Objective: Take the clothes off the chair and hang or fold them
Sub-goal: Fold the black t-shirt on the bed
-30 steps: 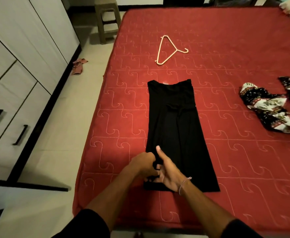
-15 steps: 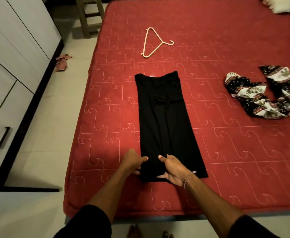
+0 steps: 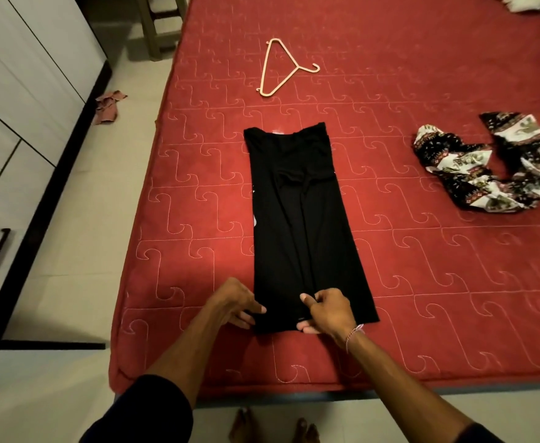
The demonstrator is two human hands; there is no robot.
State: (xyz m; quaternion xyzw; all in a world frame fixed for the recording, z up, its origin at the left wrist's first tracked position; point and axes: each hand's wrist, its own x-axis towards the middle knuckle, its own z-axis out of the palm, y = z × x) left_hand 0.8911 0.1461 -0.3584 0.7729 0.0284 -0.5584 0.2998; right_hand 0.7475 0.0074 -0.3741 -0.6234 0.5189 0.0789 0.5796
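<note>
A black garment (image 3: 297, 225) lies flat and lengthwise on the red mattress (image 3: 422, 282), its waistband at the far end. My left hand (image 3: 235, 302) pinches the near left corner of its hem. My right hand (image 3: 327, 311) grips the hem near the middle, thumb on top. A crumpled black-and-white patterned garment (image 3: 486, 167) lies to the right on the mattress. A pale plastic hanger (image 3: 281, 68) rests beyond the black garment.
White wardrobe doors with dark handles (image 3: 12, 155) line the left side across a strip of tiled floor. A small reddish cloth (image 3: 108, 105) lies on the floor. A stool (image 3: 160, 24) stands at the bed's far left corner. A pillow edge (image 3: 530, 1) shows top right.
Both hands moved apart along the hem at the near end of the black garment; the left hand shifted out to the left corner. The camera view drifted slightly.
</note>
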